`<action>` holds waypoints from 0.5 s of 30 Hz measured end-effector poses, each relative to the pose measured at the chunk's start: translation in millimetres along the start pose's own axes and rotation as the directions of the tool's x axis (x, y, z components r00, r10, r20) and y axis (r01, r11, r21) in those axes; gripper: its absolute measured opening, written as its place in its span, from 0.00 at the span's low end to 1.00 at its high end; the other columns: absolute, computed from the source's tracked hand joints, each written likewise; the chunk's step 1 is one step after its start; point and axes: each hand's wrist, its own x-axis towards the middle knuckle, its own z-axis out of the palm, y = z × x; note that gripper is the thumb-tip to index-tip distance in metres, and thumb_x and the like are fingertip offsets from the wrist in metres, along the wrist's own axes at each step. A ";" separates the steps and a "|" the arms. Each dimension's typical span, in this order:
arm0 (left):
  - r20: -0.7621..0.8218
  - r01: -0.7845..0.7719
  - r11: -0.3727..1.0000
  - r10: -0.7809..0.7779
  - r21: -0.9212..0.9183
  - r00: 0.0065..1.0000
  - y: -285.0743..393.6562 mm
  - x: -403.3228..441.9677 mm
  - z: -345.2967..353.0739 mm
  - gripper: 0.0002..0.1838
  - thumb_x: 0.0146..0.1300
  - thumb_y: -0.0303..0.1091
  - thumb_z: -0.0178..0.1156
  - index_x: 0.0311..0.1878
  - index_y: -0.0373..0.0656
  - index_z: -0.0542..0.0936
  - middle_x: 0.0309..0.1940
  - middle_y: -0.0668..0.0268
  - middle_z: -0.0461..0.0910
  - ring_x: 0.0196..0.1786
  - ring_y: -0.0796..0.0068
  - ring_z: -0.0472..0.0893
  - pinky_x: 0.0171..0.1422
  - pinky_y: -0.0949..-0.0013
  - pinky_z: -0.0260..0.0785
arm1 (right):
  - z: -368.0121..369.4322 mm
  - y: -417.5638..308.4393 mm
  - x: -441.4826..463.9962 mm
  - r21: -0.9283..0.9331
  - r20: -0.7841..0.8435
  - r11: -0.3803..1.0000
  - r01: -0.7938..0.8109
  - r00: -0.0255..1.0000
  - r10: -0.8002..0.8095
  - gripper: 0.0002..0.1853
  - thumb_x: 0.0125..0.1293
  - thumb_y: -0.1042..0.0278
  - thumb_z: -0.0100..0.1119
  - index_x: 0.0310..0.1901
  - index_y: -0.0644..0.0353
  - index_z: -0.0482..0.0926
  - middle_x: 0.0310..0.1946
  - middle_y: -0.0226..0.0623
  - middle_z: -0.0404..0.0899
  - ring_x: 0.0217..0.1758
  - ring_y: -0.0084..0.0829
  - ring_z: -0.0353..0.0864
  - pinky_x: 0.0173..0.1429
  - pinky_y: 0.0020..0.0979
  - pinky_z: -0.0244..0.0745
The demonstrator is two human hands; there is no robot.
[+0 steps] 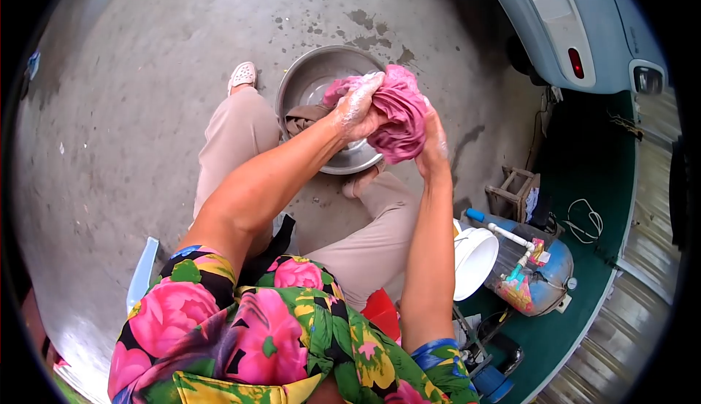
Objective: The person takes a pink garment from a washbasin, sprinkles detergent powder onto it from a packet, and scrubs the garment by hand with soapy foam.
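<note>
Above the right side of a round metal basin (290,86), both hands grip a bunched pink cloth (398,115). My left hand (359,108), with white suds on its back, is closed round the cloth's left side. At the cloth's right edge, my right hand (434,141) is wrapped on it, its fingers partly hidden behind the folds. Part of the pink fabric hangs left over the basin. Inside the basin lies a crumpled brown cloth (305,117), partly covered by my left forearm.
The basin stands on a grey concrete floor (146,112) with wet patches. At right are a white bucket (475,261), a blue tank with pipes (548,276) and a small wooden stool (513,192). A light-blue vehicle (555,24) stands at the upper right.
</note>
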 end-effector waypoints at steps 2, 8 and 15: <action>-0.044 -0.030 0.998 0.033 0.061 0.999 -3.5 -1.1 2.0 0.16 0.63 0.40 0.48 0.48 0.41 0.69 0.46 0.60 0.72 0.47 0.68 0.74 0.51 0.63 0.70 | 20.6 4.0 -16.9 -0.457 0.034 0.883 0.107 0.994 -0.103 0.39 0.51 0.70 0.63 0.61 0.68 0.51 0.57 0.43 0.60 0.59 0.29 0.62 0.61 0.28 0.58; -0.165 0.048 0.998 -0.042 0.036 0.985 7.8 1.8 -7.1 0.13 0.58 0.37 0.55 0.43 0.42 0.70 0.40 0.57 0.75 0.45 0.65 0.75 0.49 0.61 0.70 | 51.2 31.7 -38.0 -0.831 0.122 0.389 0.398 0.812 -0.571 0.25 0.37 0.80 0.57 0.44 0.57 0.74 0.37 0.40 0.70 0.41 0.37 0.73 0.47 0.31 0.69; -0.302 0.025 0.994 0.007 0.103 0.953 -17.3 -8.1 -3.3 0.07 0.58 0.27 0.50 0.40 0.40 0.72 0.38 0.63 0.74 0.40 0.71 0.75 0.47 0.68 0.70 | 40.8 21.6 15.5 -0.987 -0.026 0.152 0.052 0.882 -0.471 0.12 0.50 0.63 0.60 0.35 0.60 0.75 0.33 0.44 0.72 0.38 0.45 0.73 0.42 0.38 0.69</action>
